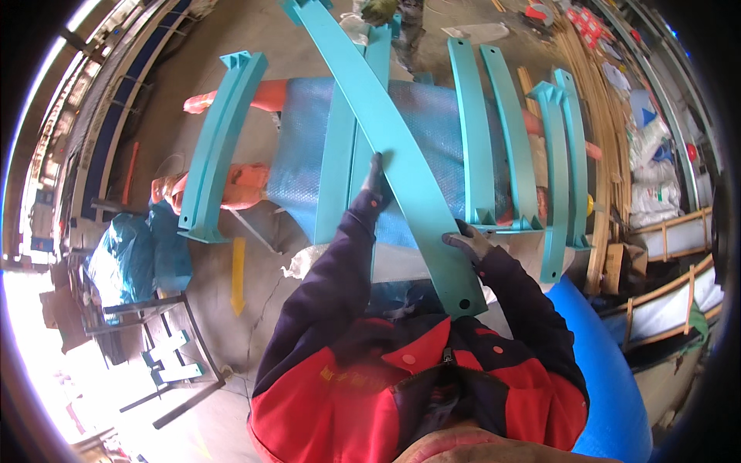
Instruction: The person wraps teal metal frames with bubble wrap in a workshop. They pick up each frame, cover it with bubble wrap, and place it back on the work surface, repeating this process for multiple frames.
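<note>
A long teal metal beam (401,166) with holes near its end lies diagonally before me, from the far middle to close by my chest. My left hand (375,184), in a dark glove, grips its left edge about midway along. Nearer its close end, my right hand (469,242) is wrapped round the right edge, also gloved. The fingers of both hands are partly hidden by the beam. Under it, another teal beam (336,170) rests on blue bubble wrap (297,147). At the beam's far end is what looks like another person's gloved hand (380,9).
Orange supports (266,96) carry the wrapped surface. One teal beam (220,150) stands left; several more teal beams (471,127) lie right. A blue rounded object (606,378) is beside my right arm. Left are a dark metal frame (202,339) and blue bags (127,258); long wooden strips (606,147) lie right.
</note>
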`<action>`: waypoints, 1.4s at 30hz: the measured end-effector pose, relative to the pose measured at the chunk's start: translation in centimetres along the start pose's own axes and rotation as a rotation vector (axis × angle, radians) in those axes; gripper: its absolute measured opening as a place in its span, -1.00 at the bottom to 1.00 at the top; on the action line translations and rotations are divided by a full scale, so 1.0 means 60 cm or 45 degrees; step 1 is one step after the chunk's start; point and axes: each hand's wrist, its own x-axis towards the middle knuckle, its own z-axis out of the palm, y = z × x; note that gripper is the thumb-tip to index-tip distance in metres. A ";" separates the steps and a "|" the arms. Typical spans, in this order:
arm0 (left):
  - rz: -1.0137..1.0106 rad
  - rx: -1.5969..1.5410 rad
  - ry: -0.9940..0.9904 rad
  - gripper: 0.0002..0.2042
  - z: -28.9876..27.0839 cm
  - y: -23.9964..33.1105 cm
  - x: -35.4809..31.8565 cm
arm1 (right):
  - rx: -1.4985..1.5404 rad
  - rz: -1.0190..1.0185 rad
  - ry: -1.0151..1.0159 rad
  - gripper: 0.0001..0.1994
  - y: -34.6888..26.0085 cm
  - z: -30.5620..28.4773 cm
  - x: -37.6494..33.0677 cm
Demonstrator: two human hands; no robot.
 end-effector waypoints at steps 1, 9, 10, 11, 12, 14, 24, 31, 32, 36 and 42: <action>-0.031 -0.013 0.048 -0.26 -0.002 0.028 0.011 | 0.020 0.056 0.022 -0.44 -0.004 0.009 -0.012; -0.074 0.134 -0.269 -0.22 0.115 0.196 0.157 | -0.469 0.012 0.365 -0.25 -0.058 0.108 -0.199; 0.054 0.251 -0.251 -0.32 0.128 0.176 0.153 | -0.473 0.032 0.409 -0.25 -0.071 0.112 -0.221; 0.170 0.395 -0.140 -0.40 0.153 0.158 0.158 | -0.485 0.043 0.464 -0.26 -0.087 0.109 -0.239; 0.320 0.256 -0.169 -0.46 0.174 0.131 0.153 | -0.586 -0.014 0.489 -0.25 -0.107 0.099 -0.262; 0.277 -0.016 -0.247 -0.53 0.208 0.097 0.145 | -0.695 0.060 0.548 -0.24 -0.145 0.071 -0.302; 0.112 -0.002 -0.310 -0.53 0.258 0.083 0.067 | -0.911 0.258 0.489 -0.19 -0.184 -0.088 -0.361; 0.150 0.007 -0.280 -0.58 0.252 0.027 0.005 | -1.098 0.098 0.474 -0.23 -0.216 -0.188 -0.418; 0.220 -0.014 -0.401 -0.59 0.246 0.019 0.000 | -1.102 0.097 0.487 -0.24 -0.224 -0.199 -0.424; 0.237 0.130 -0.414 -0.54 0.217 -0.007 -0.017 | -1.359 0.070 0.485 -0.25 -0.249 -0.230 -0.439; 0.288 -0.195 0.200 -0.18 0.205 0.015 -0.028 | -1.709 0.024 0.568 -0.20 -0.212 -0.253 -0.441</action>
